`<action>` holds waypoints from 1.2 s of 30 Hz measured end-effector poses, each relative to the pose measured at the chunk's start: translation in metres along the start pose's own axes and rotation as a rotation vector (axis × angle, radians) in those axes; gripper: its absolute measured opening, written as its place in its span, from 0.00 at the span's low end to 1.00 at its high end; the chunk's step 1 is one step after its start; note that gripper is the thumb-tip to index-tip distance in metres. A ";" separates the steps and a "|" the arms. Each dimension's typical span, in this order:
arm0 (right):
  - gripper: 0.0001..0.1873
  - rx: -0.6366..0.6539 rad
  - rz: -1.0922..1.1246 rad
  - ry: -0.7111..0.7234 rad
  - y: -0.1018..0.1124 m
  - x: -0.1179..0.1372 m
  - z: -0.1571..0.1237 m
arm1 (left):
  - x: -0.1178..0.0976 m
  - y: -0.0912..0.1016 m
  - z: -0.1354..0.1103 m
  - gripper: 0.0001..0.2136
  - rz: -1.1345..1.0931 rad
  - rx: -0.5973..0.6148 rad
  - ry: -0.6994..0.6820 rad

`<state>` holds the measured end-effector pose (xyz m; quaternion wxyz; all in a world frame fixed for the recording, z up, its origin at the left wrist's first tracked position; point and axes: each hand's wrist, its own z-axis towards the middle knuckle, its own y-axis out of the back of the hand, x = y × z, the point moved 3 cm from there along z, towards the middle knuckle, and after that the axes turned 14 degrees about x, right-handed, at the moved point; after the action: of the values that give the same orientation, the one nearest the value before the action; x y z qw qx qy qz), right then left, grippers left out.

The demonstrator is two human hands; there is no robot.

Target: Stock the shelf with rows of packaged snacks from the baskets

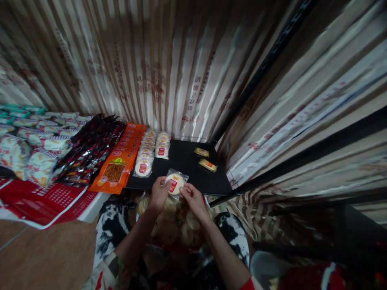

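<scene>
Between both hands is a round white rice cracker in a clear wrapper (172, 186) with a red and yellow label. My left hand (160, 193) pinches its left edge, and my right hand (192, 196) grips the lower right edge. It is held at the front edge of a black board (184, 167). On the board, a row of overlapping wrapped crackers (143, 167) lies to the left, beside a shorter row (162, 149). Under my forearms a container of more round wrapped crackers (169, 227) sits between my knees, partly hidden.
Two small yellow-wrapped snacks (207, 165) lie at the board's right. Leftward are orange packets (116, 165), dark shiny packets (93, 149) and white snack bags (42, 161). A red printed sheet (36, 201) hangs below them. Black poles (260, 80) cross before a striped curtain (193, 60).
</scene>
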<state>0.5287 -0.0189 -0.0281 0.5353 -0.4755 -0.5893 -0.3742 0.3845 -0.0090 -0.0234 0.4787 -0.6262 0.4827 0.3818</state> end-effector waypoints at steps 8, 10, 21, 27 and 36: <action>0.19 -0.121 -0.181 0.059 -0.003 -0.002 0.053 | -0.009 -0.001 0.010 0.23 0.756 -0.166 -0.337; 0.19 -0.142 -0.281 0.083 -0.001 0.002 0.071 | -0.010 -0.005 0.012 0.24 0.888 -0.150 -0.405; 0.09 -0.227 -0.582 0.111 -0.010 0.015 0.146 | -0.004 -0.004 0.055 0.24 1.118 -0.044 -0.395; 0.06 -0.214 -0.680 0.100 -0.020 0.016 0.158 | 0.000 0.002 0.067 0.24 1.147 -0.050 -0.372; 0.07 -0.292 -0.866 0.032 -0.024 0.007 0.167 | 0.004 0.004 0.078 0.24 1.139 -0.044 -0.373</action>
<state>0.4602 0.1344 -0.0436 0.2661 -0.2498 -0.6666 -0.6499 0.3801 0.0649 -0.0478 0.2624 -0.2014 0.6421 0.6916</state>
